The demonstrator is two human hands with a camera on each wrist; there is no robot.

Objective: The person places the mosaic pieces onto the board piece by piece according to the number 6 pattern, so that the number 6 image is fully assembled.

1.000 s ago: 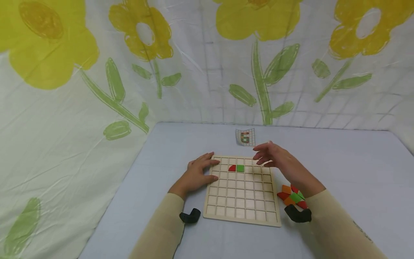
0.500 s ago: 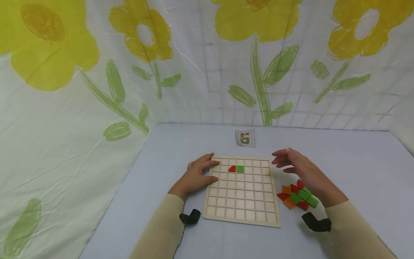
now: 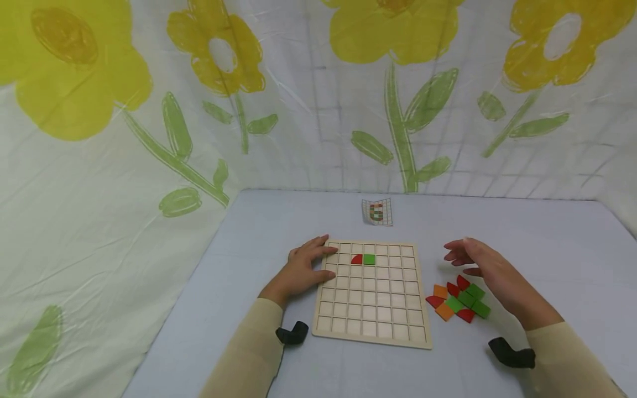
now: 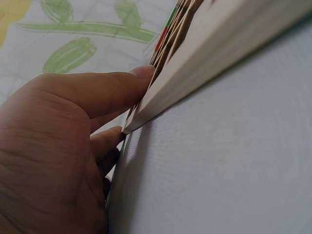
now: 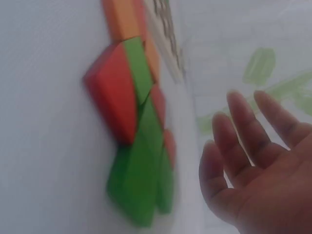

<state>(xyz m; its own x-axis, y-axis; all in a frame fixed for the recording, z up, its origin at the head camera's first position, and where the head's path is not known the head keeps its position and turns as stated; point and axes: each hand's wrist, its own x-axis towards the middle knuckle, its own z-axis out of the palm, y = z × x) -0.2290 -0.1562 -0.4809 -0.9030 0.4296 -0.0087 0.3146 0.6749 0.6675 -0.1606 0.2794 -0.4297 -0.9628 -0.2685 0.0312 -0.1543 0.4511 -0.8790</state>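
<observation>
A wooden grid board (image 3: 369,340) lies flat on the table, with a red quarter-circle tile (image 3: 357,259) and a green square tile (image 3: 369,259) side by side in its second row from the far edge. My left hand (image 3: 302,270) rests on the board's left edge, thumb and fingertips touching the rim; the left wrist view shows the thumb (image 4: 117,90) on the top of it. Above the right side of the table hovers my right hand (image 3: 490,271), fingers loosely bent and holding nothing. Just under it lies a pile of red, orange and green tiles (image 3: 466,299).
Behind the board lies a small paper card (image 3: 377,212) printed with a coloured pattern on a grid. A white curtain (image 3: 298,138) with yellow flowers hangs along the table's back and left side. Dark wrist mounts (image 3: 512,354) sit on both sleeves.
My right hand has moved rightward from above the board's far right corner to beside the tile pile, uncovering more of the pile. The left hand has stayed in place.
</observation>
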